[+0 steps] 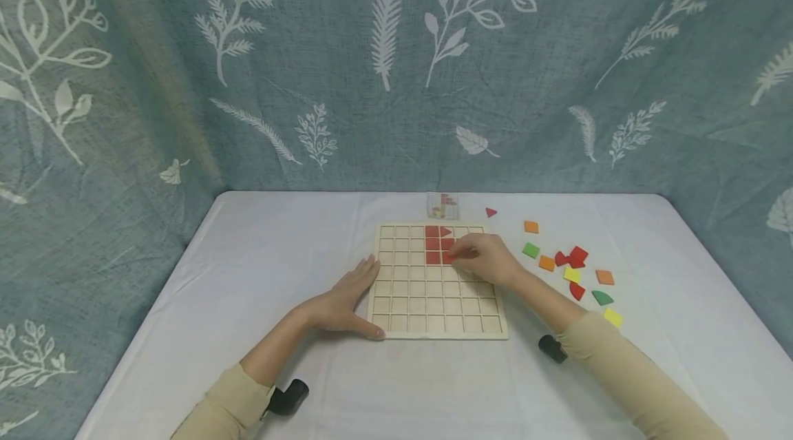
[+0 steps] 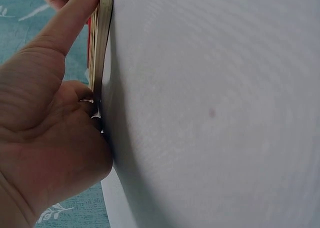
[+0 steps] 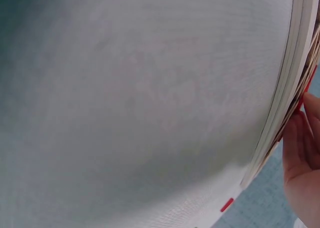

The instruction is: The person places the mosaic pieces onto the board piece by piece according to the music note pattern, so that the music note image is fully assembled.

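A pale wooden grid board (image 1: 399, 286) lies flat on the table, with several red squares (image 1: 431, 244) and a red triangle (image 1: 445, 232) set in its upper middle cells. My right hand (image 1: 486, 259) is over the board and pinches a small red piece (image 3: 300, 103) at the right end of the third row; the fingers partly cover it, so its shape cannot be told. Along the board's left edge rests my left hand (image 1: 341, 301), fingers extended and thumb at the near left corner. The left wrist view shows that thumb (image 2: 75, 23) against the board's side.
Loose red, orange, yellow and green pieces (image 1: 547, 263) are scattered right of the board. Behind it lies a clear pattern card (image 1: 442, 206), with a lone red triangle (image 1: 491, 212) nearby. White cloth (image 1: 260, 240) covers the table; a patterned curtain (image 1: 396, 116) hangs behind.
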Motion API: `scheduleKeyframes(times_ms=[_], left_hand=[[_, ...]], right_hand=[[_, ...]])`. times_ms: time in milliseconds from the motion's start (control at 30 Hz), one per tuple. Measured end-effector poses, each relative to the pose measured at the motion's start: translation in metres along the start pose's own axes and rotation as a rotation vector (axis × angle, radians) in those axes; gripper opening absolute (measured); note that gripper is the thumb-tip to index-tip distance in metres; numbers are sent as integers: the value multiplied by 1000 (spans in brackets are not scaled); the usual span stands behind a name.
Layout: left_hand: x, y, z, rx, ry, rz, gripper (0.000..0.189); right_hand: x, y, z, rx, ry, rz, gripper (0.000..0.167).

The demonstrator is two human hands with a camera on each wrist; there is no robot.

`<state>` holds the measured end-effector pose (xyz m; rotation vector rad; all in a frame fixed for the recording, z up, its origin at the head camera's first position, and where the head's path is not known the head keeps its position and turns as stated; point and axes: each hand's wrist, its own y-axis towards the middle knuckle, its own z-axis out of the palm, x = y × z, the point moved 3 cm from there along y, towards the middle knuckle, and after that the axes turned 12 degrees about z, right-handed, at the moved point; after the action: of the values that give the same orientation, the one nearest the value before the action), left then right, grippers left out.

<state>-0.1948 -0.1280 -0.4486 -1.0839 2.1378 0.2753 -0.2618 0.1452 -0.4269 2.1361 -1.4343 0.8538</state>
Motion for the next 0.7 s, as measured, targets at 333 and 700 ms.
scheduleKeyframes(times_ms=[333,700], left_hand=[[-1,-1,0,2,-3,0,126],[0,0,-1,11,-2,2,126]], right_hand=[[-4,1,-3,30,40,63,14],[-32,-6,-40,-66,117,301,23]])
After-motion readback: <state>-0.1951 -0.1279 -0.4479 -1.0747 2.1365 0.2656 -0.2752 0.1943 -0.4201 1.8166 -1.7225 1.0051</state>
